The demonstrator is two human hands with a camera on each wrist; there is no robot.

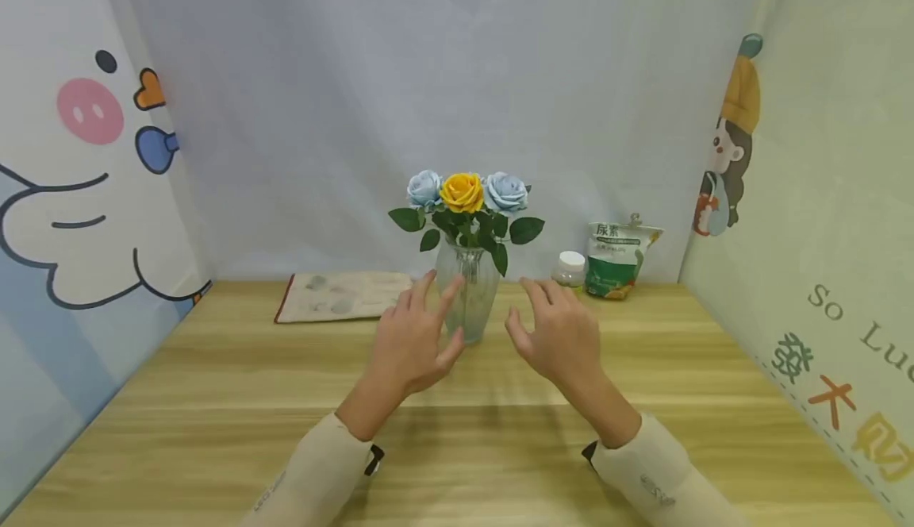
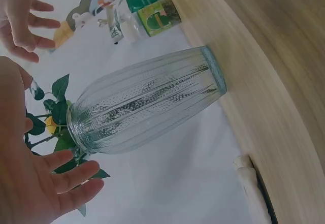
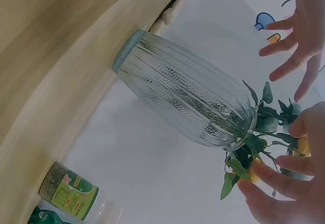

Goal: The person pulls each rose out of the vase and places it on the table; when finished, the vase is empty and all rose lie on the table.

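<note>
A clear ribbed glass vase [image 1: 467,305] stands upright on the table, with a yellow rose [image 1: 462,193] between two pale blue roses [image 1: 506,193] and dark green leaves at its mouth. My left hand [image 1: 414,340] is held in front of the vase on its left side, fingers spread. On the other side, my right hand [image 1: 560,332] hovers with its fingers loosely bent. Both wrist views show the glass vase [image 2: 147,102] apart from the fingers of the left hand [image 2: 45,183] and the right hand [image 3: 289,178]. Neither hand holds anything.
Behind the left hand lies a flat beige cloth [image 1: 343,295] with a dark red edge. A white-capped jar [image 1: 570,270] and a green-and-white pouch [image 1: 617,261] with a clip stand at the back right. Printed curtains [image 1: 807,233] border the wooden table [image 1: 471,463].
</note>
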